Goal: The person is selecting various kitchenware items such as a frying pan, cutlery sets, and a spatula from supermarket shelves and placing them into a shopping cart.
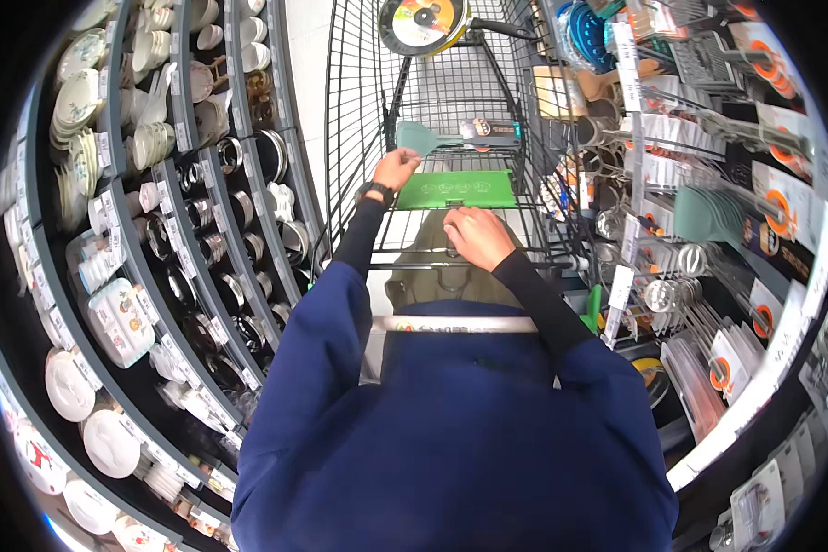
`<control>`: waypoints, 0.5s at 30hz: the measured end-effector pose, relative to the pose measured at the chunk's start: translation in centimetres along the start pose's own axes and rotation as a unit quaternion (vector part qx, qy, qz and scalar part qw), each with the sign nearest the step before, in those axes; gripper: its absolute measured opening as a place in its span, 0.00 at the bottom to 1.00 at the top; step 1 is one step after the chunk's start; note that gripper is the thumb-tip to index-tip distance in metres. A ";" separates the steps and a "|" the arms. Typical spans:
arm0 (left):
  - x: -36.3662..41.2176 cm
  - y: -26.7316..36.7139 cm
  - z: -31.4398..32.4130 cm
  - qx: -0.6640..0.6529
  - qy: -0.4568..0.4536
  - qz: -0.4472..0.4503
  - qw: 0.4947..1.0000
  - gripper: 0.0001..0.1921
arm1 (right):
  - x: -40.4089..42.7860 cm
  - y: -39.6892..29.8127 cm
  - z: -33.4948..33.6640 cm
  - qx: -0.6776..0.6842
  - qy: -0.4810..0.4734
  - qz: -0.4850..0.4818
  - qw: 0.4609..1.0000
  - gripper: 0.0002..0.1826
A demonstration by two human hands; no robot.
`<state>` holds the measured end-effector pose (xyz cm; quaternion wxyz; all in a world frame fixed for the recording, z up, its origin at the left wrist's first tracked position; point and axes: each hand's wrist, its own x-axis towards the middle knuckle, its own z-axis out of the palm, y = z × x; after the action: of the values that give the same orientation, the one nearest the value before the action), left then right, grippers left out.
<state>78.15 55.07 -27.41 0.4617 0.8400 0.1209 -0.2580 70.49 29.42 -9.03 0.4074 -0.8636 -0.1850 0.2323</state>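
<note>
Before me stands a black wire shopping cart [359,90]. In it lies a turner with a pale green head [415,136] to the left and a dark handle with a card label to the right. My left hand [395,171], with a dark watch on its wrist, is just below the turner head, fingers curled; whether they touch it is unclear. My right hand [479,237] is at the near edge of the green plastic seat flap [455,189], fingers bent downward. What lies under its fingertips is hidden. Farther in the cart is a frying pan [424,21] with a round label.
Shelves of plates and bowls [79,103] line the left side, with metal dishes [272,155] nearer the cart. On the right, hooks hold kitchen utensils, including several green turners [707,214]. The cart's handlebar [455,324] crosses in front of my body.
</note>
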 end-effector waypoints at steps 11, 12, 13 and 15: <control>13.1 -11.6 8.0 0.106 0.029 -0.174 0.979 0.28 | 6.0 4.5 4.2 -0.021 -0.014 0.073 0.997 0.07; 13.4 -11.2 8.0 0.084 0.026 -0.183 0.979 0.30 | 6.3 4.8 3.8 -0.013 -0.012 0.082 0.996 0.06; 13.9 -11.4 7.8 0.085 0.039 -0.183 0.979 0.31 | 6.7 5.1 3.7 -0.009 -0.015 0.084 0.996 0.06; 13.9 -10.6 8.5 0.086 0.051 -0.208 0.973 0.31 | 7.0 6.3 3.4 0.002 0.002 0.099 0.995 0.06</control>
<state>82.44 53.20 -46.28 0.3170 0.8450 0.2942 -0.3144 75.21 31.28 -17.68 0.3846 -0.8774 -0.0973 0.2696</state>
